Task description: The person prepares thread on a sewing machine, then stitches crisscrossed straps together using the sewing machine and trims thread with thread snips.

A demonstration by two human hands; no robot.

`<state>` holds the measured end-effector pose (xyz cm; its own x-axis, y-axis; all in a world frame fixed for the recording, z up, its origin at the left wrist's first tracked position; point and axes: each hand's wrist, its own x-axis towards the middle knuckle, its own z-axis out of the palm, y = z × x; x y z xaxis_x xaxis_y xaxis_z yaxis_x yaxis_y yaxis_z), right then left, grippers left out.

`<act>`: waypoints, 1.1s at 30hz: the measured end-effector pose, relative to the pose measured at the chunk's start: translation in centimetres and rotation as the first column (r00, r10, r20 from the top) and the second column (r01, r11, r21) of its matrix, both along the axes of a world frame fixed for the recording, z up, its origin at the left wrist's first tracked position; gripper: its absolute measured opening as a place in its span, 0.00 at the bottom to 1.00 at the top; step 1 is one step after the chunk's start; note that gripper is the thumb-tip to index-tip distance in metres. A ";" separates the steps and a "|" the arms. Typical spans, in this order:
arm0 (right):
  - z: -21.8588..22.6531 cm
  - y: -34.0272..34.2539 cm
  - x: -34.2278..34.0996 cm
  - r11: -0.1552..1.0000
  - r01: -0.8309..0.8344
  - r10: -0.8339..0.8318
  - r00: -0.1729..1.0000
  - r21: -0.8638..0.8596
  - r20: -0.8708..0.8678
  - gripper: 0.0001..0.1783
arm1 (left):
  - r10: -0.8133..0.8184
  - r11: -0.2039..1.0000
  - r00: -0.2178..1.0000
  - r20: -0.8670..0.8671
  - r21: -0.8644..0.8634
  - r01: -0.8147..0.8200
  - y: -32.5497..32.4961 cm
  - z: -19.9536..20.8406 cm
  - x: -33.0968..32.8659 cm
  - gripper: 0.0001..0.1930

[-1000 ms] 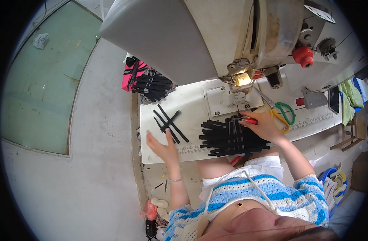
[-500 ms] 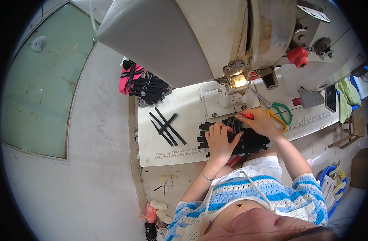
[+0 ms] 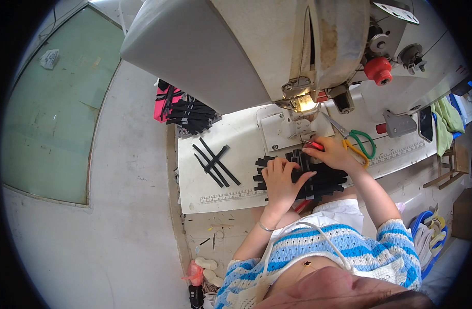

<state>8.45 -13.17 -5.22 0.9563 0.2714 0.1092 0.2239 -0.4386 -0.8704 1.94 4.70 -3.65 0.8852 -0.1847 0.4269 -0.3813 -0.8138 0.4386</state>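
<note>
A pile of short black fabric strips point(image 3: 328, 177) lies at the front edge of the sewing table, partly hidden under my hands. My left hand point(image 3: 281, 180) rests on the left part of the pile, its fingers lying over the strips and the thumb stretched apart. Above the right part, my right hand point(image 3: 331, 153) is closed round a small red-handled tool point(image 3: 317, 146) with a thin metal tip, whose exact kind is too small to tell. That tip points toward the lit needle area of the sewing machine point(image 3: 300, 105).
Scissors point(image 3: 362, 144) with green and yellow handles lie right of the needle plate. Loose black strips point(image 3: 215, 162) cross each other on the left. A pink box point(image 3: 161, 105) with more black strips stands at the far left corner. A phone point(image 3: 425, 123) lies far right.
My right hand has shifted slightly left and up, and the red tool's metal tip now shows past the fingers. My left hand stays on the strips. The view has shifted slightly.
</note>
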 end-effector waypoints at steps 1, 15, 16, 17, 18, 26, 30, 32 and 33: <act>0.5 0.0 0.1 0.997 -0.044 0.040 0.996 -0.061 -0.078 0.21 | 0.001 1.000 1.000 0.000 0.001 -0.001 0.0 0.1 0.0 0.15; 4.3 -0.5 -1.9 0.963 -0.213 0.240 0.957 0.167 -0.163 0.13 | -0.095 0.992 0.995 -0.023 -0.084 0.092 0.3 0.4 0.0 0.11; 4.5 -0.4 -2.1 0.971 -0.195 0.211 0.970 0.136 -0.119 0.12 | -0.095 0.992 0.995 -0.024 -0.083 0.093 0.4 0.5 0.0 0.11; 4.8 -0.3 -2.2 0.979 -0.175 0.183 0.980 0.105 -0.073 0.10 | -0.114 0.987 0.993 -0.013 -0.116 0.112 0.4 0.6 -0.1 0.10; 5.1 -0.2 -2.4 0.979 -0.173 0.182 0.981 0.106 -0.074 0.10 | -0.132 0.980 0.991 -0.002 -0.149 0.131 0.4 0.7 -0.1 0.10; 9.3 0.8 -3.2 0.989 -0.048 0.071 0.984 0.140 -0.162 0.10 | -0.175 0.928 0.942 -0.287 -0.368 0.060 0.8 4.6 -1.3 0.10; 9.7 -0.3 -1.9 0.937 -0.026 0.137 0.945 0.349 -0.298 0.20 | -0.297 0.825 0.859 -0.417 -0.566 0.011 1.9 5.6 -0.7 0.11; 11.3 -0.2 -2.4 0.964 -0.043 0.133 0.932 0.261 -0.336 0.19 | -0.334 0.779 0.837 -0.433 -0.626 -0.012 2.5 6.0 -0.3 0.11; 12.0 -0.1 -2.6 0.983 -0.059 0.122 0.916 0.172 -0.381 0.19 | -0.350 0.782 0.839 -0.417 -0.623 0.016 2.7 6.1 0.0 0.11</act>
